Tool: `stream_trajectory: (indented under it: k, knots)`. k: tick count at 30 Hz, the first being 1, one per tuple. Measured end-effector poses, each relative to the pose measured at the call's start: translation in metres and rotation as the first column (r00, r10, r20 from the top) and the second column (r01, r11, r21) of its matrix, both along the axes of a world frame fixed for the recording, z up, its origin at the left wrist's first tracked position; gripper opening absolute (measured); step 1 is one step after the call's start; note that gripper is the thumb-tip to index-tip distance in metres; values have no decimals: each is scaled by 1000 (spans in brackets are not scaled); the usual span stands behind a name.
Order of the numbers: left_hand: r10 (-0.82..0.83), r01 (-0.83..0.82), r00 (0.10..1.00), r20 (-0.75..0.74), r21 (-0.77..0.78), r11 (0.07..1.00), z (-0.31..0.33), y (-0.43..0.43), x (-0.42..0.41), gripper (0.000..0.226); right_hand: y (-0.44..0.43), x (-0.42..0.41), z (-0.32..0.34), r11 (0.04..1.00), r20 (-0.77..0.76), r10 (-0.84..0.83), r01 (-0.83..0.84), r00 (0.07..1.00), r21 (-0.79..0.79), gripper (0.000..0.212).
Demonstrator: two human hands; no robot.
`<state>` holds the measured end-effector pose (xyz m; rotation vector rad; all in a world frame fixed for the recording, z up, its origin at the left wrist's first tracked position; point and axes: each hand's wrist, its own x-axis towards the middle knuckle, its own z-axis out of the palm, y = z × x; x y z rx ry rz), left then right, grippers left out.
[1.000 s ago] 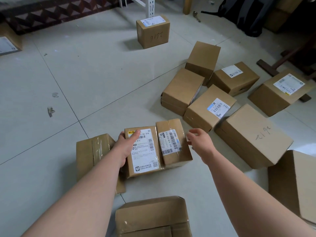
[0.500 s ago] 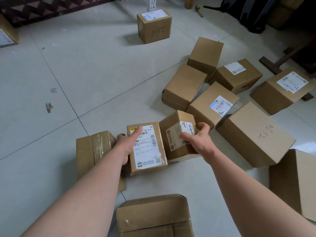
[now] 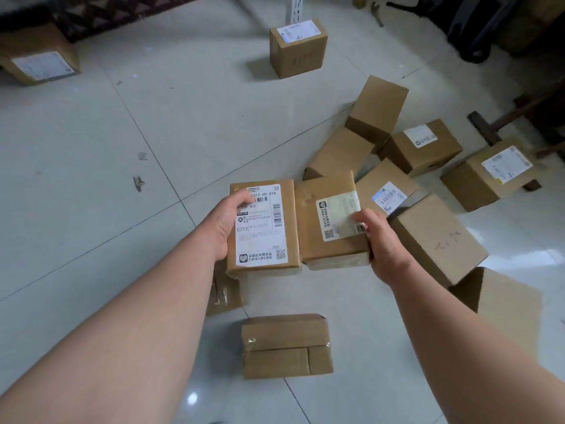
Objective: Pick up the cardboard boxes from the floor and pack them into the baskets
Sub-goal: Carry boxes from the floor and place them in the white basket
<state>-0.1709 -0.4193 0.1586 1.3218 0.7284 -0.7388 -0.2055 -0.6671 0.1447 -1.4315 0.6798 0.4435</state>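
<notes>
Left hand (image 3: 224,223) grips the larger box (image 3: 263,231), right hand (image 3: 380,243) the smaller box (image 3: 330,221), both now lifted off the floor (image 3: 91,179), ready for the baskets.

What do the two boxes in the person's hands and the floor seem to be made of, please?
The C212 box in the left hand and the taped box in the right hand look like matte brown cardboard with paper labels. The floor seems glazed tile: grout lines, glare.
</notes>
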Motion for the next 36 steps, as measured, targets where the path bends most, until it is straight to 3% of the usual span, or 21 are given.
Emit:
stream_trajectory:
  k: [3, 13, 21, 25, 29, 36]
  knots:
    - [37, -39, 998, 43, 41, 998, 68, 17, -7, 23, 12, 0, 65, 999, -28, -8, 9, 1000, 31, 75]
    - [160, -165, 983, 90, 50, 985, 334, 76, -60, 19, 69, -29, 327, 992, 10, 22, -24, 1000, 125, 38]
    - [278, -294, 947, 161, 88, 952, 530, 146, -136, 26, 140, -62, 517, 984, 63, 142, -148, 988, 100, 62]
    - [405, -439, 878, 255, 93, 893, 604, 192, -186, 24, 195, -84, 594, 953, 134, 272, -286, 953, 103, 60]
    - [510, -564, 797, 325, 95, 820, 660, 244, -234, 18, 254, -109, 647, 910, 230, 359, -394, 905, 129, 23]
    - [639, -724, 652, 408, 85, 685, 711, 352, -308, 15, 388, -135, 694, 825, 283, 509, -555, 813, 108, 18]
